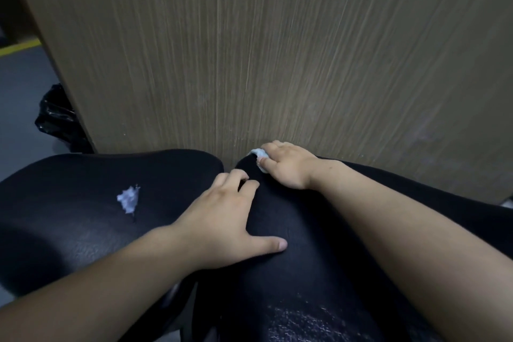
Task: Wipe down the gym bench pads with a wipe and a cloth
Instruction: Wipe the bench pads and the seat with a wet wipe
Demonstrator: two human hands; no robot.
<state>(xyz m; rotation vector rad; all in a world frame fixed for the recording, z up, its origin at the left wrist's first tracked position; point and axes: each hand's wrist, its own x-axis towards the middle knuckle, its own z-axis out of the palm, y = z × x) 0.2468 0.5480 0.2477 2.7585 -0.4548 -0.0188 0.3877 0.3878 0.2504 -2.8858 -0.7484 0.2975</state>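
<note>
My right hand (286,167) pinches the wipe (258,153) and presses it onto the far tip of the right pad (305,272), right up against the wood panel (249,50). My left hand (224,219) lies spread on that same pad, thumb out, fingertips at the gap beside the left pad (69,217). That pad has a white tear (128,198). A black bag (59,119) sits on the floor to the left.

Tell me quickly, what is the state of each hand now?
Left hand: open, resting on the bench pad.
Right hand: closed on the wipe.
</note>
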